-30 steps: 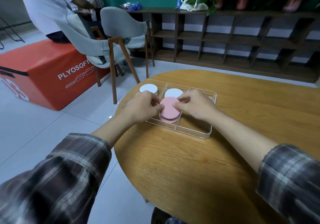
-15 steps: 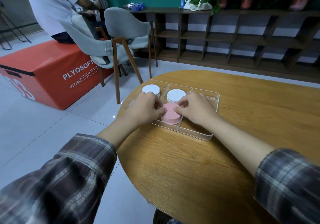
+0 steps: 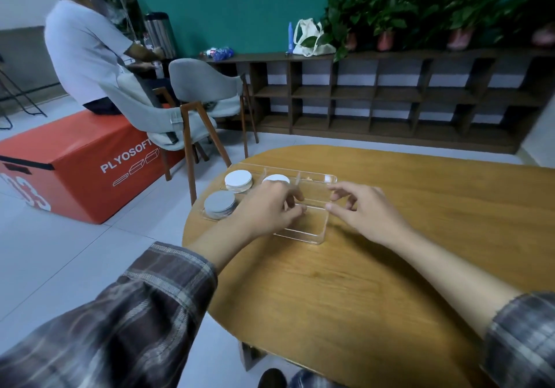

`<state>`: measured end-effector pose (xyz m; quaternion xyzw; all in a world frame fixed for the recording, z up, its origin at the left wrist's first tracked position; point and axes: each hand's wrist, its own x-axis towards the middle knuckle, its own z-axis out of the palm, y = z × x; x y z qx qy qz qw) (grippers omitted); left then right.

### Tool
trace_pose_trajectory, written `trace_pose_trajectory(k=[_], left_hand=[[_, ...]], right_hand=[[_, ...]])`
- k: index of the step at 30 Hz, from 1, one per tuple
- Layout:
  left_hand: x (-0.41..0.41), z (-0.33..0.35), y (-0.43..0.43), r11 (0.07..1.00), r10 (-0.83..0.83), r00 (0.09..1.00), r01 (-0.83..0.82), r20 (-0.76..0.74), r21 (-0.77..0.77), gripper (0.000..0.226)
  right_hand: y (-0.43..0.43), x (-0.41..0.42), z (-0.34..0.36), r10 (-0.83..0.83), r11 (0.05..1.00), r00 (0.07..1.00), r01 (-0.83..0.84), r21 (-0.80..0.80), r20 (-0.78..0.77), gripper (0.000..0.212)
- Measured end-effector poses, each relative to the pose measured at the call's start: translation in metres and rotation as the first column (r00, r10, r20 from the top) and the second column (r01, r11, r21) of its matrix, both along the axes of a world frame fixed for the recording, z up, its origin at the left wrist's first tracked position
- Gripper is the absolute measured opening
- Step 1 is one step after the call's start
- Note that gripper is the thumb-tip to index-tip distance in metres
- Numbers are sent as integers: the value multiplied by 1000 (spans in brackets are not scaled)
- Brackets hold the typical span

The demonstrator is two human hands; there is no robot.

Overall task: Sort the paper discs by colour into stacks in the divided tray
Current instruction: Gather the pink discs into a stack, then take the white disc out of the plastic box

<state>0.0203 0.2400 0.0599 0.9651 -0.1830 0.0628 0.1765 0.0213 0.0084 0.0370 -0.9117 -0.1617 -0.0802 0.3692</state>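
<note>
A clear divided tray stands on the round wooden table. Its far-left compartment holds a white disc stack. A grey disc stack fills the near-left one. A second white stack shows just beyond my left hand. That hand hovers over the middle front compartment with loosely curled fingers, and I see nothing between them. It hides the pink stack. My right hand floats above the tray's right edge, its fingers relaxed and holding nothing.
The tray sits close to the table's left rim, with the floor beyond it. A grey chair and an orange box with a seated person stand to the left. A low shelf with plants lines the far wall.
Both hands have let go of the pink stack. My right hand has drawn back to the right, off the stack. The view has tilted upward.
</note>
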Motion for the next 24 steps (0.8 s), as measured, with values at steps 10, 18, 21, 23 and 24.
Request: trace_pose_trajectory(k=[10,18,21,23,24], left_hand=[[-25,16,-192,932,-362,932,362,27,10,57],[-42,-1,-336,843,-537,843,537,9,-28,70],[-45,-10,-385,819,-573,818,574,-40,-8,75],[-46,-18,-416,807,-589,805,591,-66,0,79],[-46,-22,-431,800,-599,798,600,-74,1,80]], right_hand=[[-201,-93,37,-312,942,949,314,-121,36,40],[-339,-151,42,-496,855,865,502,-129,75,38],[-382,-170,41,-553,820,830,558,-126,75,35],[-408,-182,39,-593,792,801,599,-120,79,32],[-420,-188,38,-613,778,786,618,-117,77,31]])
